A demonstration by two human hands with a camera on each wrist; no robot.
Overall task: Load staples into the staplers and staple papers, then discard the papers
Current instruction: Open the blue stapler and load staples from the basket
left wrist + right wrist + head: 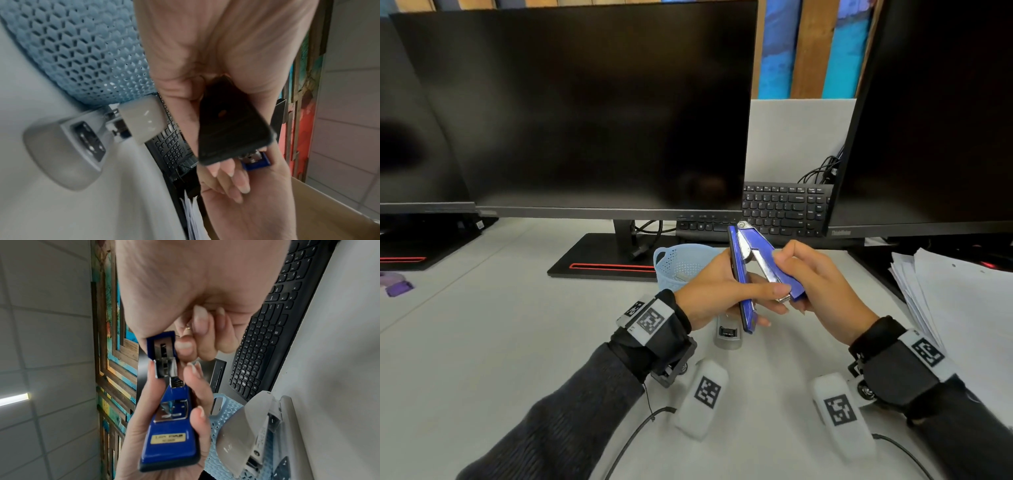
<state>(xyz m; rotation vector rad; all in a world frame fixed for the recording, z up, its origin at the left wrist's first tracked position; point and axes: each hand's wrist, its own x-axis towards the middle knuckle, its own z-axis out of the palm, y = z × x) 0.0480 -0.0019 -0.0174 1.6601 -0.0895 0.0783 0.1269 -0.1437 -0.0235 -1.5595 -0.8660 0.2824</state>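
Observation:
A blue stapler (743, 291) is held swung open above the desk. My left hand (763, 302) grips its base, whose dark underside (232, 129) fills the left wrist view. My right hand (802, 274) pinches the end of the blue top cover (162, 344), pulled away from the base (170, 439). The metal staple channel (767, 270) lies bare between the two halves. A grey stapler (727, 334) lies on the desk under my hands, its top raised (242, 426). A stack of white papers (955, 308) sits at the right.
A light blue perforated basket (681, 262) stands just behind my hands, in front of the monitor stand (599, 257). A black keyboard (784, 209) lies further back between two monitors. A cardboard box (329, 211) is beside the desk. A purple object (397, 286) lies far left.

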